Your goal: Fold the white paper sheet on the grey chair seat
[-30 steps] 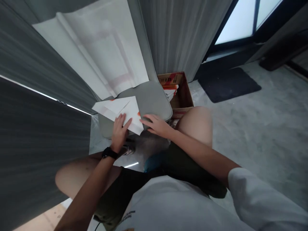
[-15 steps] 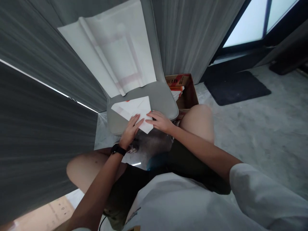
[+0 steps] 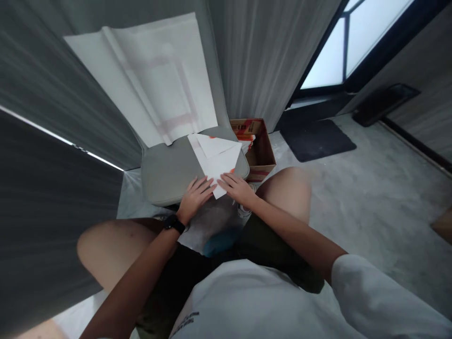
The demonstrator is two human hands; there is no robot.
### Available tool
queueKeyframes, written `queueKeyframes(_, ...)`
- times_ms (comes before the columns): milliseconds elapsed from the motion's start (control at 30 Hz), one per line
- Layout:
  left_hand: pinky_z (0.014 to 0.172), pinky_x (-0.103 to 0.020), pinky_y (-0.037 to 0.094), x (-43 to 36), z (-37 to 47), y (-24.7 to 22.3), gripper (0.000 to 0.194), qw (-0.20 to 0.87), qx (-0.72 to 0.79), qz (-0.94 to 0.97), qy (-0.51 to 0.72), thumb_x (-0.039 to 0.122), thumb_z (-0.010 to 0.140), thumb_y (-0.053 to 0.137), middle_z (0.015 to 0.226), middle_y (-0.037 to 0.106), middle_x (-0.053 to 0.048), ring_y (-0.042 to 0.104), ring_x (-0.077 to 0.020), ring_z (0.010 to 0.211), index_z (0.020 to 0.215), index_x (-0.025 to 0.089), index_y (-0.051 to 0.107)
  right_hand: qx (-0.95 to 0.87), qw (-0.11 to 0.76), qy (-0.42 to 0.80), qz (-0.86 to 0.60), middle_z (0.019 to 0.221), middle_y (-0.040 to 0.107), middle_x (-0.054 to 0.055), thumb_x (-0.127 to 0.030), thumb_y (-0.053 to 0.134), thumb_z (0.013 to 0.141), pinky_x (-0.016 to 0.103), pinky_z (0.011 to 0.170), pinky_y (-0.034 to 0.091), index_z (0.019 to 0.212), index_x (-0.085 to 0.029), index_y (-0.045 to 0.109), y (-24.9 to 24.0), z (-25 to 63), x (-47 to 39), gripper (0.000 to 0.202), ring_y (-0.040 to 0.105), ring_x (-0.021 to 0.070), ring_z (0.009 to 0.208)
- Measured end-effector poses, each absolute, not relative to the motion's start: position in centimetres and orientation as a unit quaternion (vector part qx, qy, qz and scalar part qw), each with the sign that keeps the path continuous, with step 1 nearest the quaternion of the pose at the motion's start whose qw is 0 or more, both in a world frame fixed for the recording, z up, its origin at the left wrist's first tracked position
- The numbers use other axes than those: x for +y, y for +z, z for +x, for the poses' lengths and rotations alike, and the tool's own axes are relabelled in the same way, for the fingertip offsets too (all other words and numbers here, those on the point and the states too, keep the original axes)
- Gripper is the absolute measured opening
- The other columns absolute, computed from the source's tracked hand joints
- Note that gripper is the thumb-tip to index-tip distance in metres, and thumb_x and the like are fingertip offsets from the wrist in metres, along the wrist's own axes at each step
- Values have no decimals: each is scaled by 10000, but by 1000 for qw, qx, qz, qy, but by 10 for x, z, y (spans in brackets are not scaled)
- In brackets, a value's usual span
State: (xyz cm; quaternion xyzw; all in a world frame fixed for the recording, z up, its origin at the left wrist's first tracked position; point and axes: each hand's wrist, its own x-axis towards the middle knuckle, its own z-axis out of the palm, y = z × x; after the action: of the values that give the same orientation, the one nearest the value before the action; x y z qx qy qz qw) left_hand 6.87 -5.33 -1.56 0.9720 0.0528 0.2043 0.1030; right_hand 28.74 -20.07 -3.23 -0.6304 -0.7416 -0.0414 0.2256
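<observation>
I see the folded white paper (image 3: pixel 216 159) lying on the grey seat cushion (image 3: pixel 169 174), and both hands are at its near corner. The paper points toward the person: its narrow tip is at the front edge of the cushion, and its wide end is farther away, toward the back of the seat. So its long axis runs away from the body and leans a little to the right.

The left hand (image 3: pixel 195 197) lies flat, fingers stretched and close together, with the fingertips touching the left side of the near tip. The right hand (image 3: pixel 237 188) is also flat and spread, and its fingers press on the right side of the same tip. Neither hand grips anything; both only press down with open palms. The tip lies between the two hands, just in front of the fingertips, and I judge both hands equally near to it.

A larger white sheet (image 3: pixel 148 80) leans against the chair back behind the paper. A cardboard box (image 3: pixel 259 150) stands on the floor just right of the cushion.
</observation>
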Motion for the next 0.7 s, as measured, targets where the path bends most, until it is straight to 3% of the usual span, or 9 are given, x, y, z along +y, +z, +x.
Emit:
queueKeyframes(100,1257,-620,375,-55,63,-18,395,108,71,969,212,280,1092,560,1504,650,-75,524,-290,1485,1482,287,624,-758,247,11,-604,1569,592,133,-121,598,1006,553,1271,430,1471,-243,649,-32,294,-201,483,471,286,1538)
queueKeyframes(300,1251,-662,370,-56,60,-25,369,111,69,958,253,260,1076,607,1488,663,-57,489,-282,1516,1443,292,638,-733,320,103,-592,1567,603,87,-200,637,1026,581,1275,407,1342,-297,748,-28,313,-206,349,453,269,1555)
queueKeyframes(433,1250,-692,348,-65,63,-29,245,128,102,943,290,314,1068,634,1423,708,-54,542,-296,1474,1293,295,726,-716,332,139,-598,1632,529,67,-258,663,1028,630,1289,347,1312,-329,769,-26,315,-210,311,373,289,1599)
queueKeyframes(533,1275,-675,315,-70,67,-29,187,168,136,933,288,354,1069,632,1346,750,-53,590,-285,1429,1189,319,772,-698,357,155,-601,1592,577,61,-268,671,1025,631,1270,382,1260,-336,795,-25,314,-208,275,437,291,1564)
queueKeyframes(700,1258,-681,305,-77,77,-25,166,211,192,908,306,385,1043,675,1236,796,-47,659,-299,1340,1009,282,801,-635,424,153,-627,1307,769,73,-372,746,974,574,1176,500,948,-287,847,-27,314,-194,135,667,293,1315)
